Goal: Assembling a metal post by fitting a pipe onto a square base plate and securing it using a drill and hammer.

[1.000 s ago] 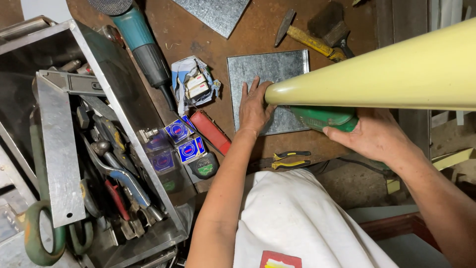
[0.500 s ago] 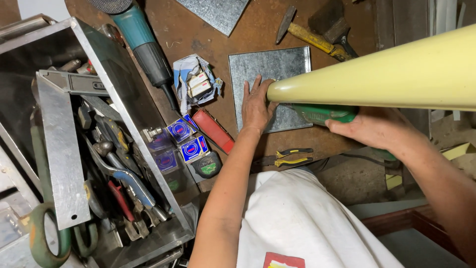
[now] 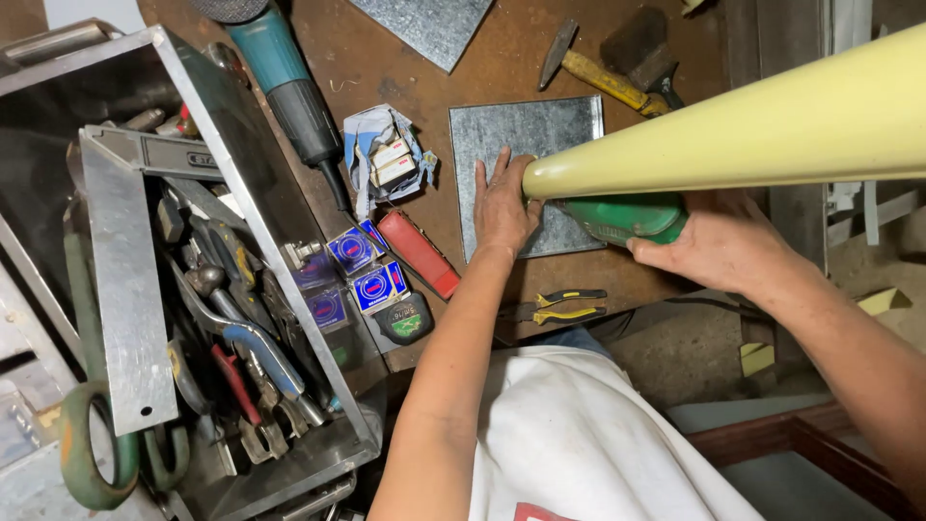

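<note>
Our left hand [image 3: 503, 205] lies flat, fingers spread, pressing the square grey sheet-metal plate [image 3: 526, 145] onto the rusty brown workbench [image 3: 482, 68]. Our right hand [image 3: 719, 243], at three o'clock from it, is wrapped around the green power tool [image 3: 622, 218] resting on the plate's lower right, under a pale yellow tube [image 3: 752, 130].

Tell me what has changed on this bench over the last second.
Very little. The left hand stays flat on the grey metal sheet, and the right hand keeps its grip on the green tool beneath the pale yellow pipe. The view drifted slightly. The hammer, pliers and toolbox lie unchanged.
</note>
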